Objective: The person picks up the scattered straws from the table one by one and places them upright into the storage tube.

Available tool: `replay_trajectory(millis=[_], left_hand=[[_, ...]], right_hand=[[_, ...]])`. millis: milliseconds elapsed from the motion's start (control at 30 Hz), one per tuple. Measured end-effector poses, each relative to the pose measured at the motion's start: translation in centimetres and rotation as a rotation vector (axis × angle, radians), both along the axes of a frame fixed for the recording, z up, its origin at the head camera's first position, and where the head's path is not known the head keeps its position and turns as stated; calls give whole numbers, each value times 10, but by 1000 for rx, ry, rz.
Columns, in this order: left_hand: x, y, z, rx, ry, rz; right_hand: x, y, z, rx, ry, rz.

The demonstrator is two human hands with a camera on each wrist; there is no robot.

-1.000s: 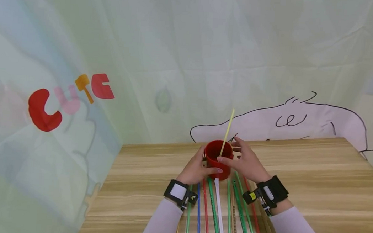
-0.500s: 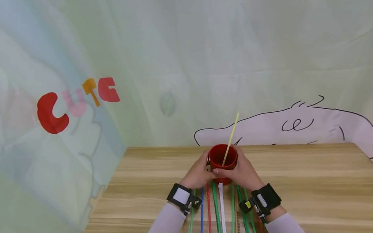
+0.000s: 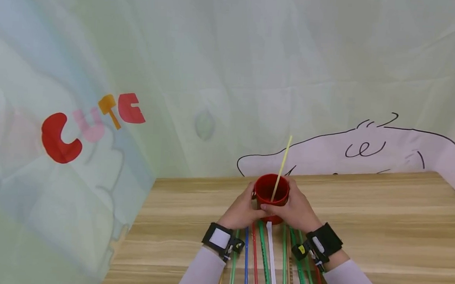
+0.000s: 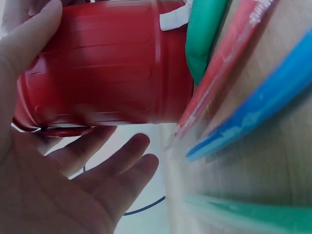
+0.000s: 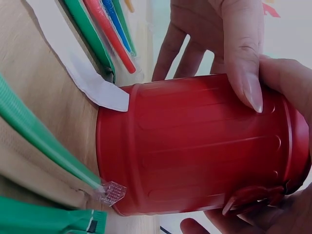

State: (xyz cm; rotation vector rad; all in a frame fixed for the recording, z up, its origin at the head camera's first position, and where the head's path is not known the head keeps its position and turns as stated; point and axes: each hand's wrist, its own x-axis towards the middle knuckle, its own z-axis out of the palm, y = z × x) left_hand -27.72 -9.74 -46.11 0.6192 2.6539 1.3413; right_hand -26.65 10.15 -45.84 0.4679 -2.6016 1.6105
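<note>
A red mini bin [image 3: 263, 190], ribbed like a trash can with small side handles, stands upright near the back of the table. Out of its mouth leans a thin yellow straw [image 3: 283, 165]. My left hand [image 3: 242, 210] holds the bin from the left, thumb on its front wall and fingers spread behind. From the other side my right hand [image 3: 299, 209] grips it, with the thumb across the front close to the left thumb. The bin's ribbed wall [image 5: 204, 141] fills the right wrist view. The straw's lower end is hidden inside the bin.
Several wrapped straws and sticks lie side by side in front of the bin: a white one [image 3: 271, 257], a blue one [image 3: 246, 260], a red one [image 3: 255, 261] and green ones [image 3: 264, 253]. A printed cloth [image 3: 200, 71] hangs behind the wooden tabletop [image 3: 383, 221].
My right hand has come in from beside the rim to grip the bin's right side. The left hand keeps its hold. In the last half second hardly anything has moved.
</note>
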Motion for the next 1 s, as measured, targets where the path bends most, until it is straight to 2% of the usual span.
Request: replay_trajectory(millis=[100, 200, 467, 600, 767, 1000], left_hand=[[2, -1, 3, -14, 23, -11], [9, -3, 9, -53, 30, 16], [32, -19, 44, -201, 53, 136], [46, -35, 56, -262, 78, 183], [62, -59, 57, -307, 120, 215], [88, -83, 45, -409, 106, 277]], right_hand=[[1, 0, 1, 5, -9, 4], [2, -1, 1, -2, -24, 12], [2, 1, 2, -20, -47, 25], [2, 1, 4, -15, -61, 28], [1, 0, 3, -12, -71, 23], [3, 1, 4, -14, -61, 21]])
